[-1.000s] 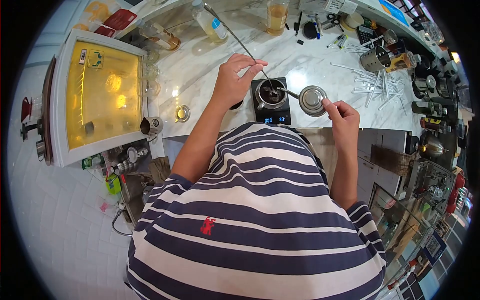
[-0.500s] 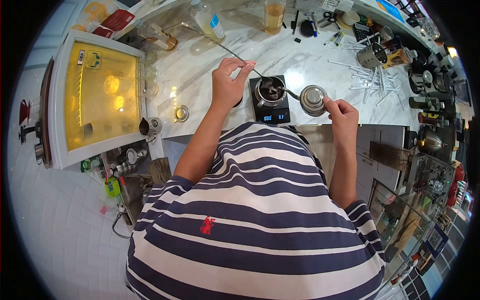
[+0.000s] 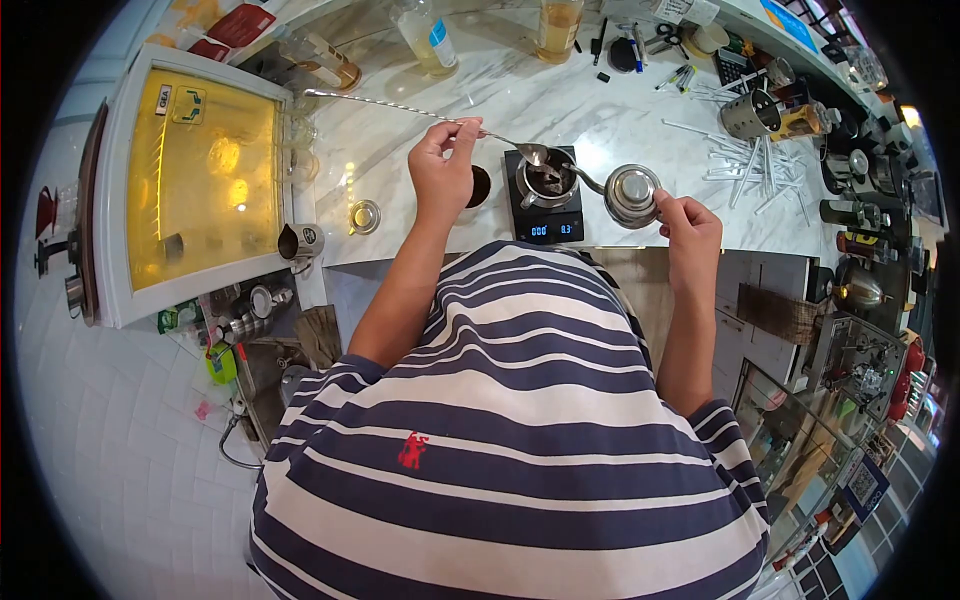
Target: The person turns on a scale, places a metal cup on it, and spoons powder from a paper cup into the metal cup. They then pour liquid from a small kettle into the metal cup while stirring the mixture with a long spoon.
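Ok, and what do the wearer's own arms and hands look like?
The left hand and right hand are ungloved, with no watch or bracelet visible. The forearms are bare below short sleeves striped navy and white, matching the shirt, which bears a small red emblem.

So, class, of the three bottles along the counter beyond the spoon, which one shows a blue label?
The middle bottle: its label shows blue, while the left bottle and right bottle look amber and show no blue.
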A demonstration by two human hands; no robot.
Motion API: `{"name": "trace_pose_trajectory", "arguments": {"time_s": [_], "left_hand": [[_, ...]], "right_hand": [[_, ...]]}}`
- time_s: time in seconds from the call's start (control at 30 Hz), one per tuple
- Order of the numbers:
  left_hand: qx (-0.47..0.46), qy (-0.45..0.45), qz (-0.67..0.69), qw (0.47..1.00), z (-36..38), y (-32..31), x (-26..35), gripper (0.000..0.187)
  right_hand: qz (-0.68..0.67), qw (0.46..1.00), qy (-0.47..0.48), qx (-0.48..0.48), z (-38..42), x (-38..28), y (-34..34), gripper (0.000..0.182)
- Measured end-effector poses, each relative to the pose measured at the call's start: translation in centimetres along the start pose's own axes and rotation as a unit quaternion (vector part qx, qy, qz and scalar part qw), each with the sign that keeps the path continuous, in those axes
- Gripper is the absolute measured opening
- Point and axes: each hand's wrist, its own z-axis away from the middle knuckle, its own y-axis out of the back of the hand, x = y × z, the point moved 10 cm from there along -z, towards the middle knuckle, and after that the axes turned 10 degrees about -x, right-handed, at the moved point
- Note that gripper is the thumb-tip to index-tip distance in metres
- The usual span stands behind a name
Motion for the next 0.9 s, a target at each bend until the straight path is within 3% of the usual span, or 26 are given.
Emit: {"name": "trace_pose_trajectory", "arguments": {"time_s": [0.13,0.43,0.63,0.9], "left_hand": [[0.045,0.015,0.078,0.996,0.8,1.4,-0.3,0.026],[0.109,0.091,0.119,0.983,3.3,3.0,-2.7,0.024],[0.121,0.075,0.119,0.983,4.8,3.5,-2.3,0.025],[0.245,0.074,0.097,0.962,9.2,8.4,-2.0,0.020]], "right_hand": [[-0.008,1.000,-0.002,-0.005,0.0,0.4,0.1,0.031],[-0.029,1.000,-0.005,-0.003,0.2,0.5,-0.5,0.032],[-0.059,0.998,0.005,-0.022,-0.2,0.5,-0.5,0.031],[-0.102,0.993,0.008,-0.051,-0.2,-1.3,-0.8,0.029]]}}
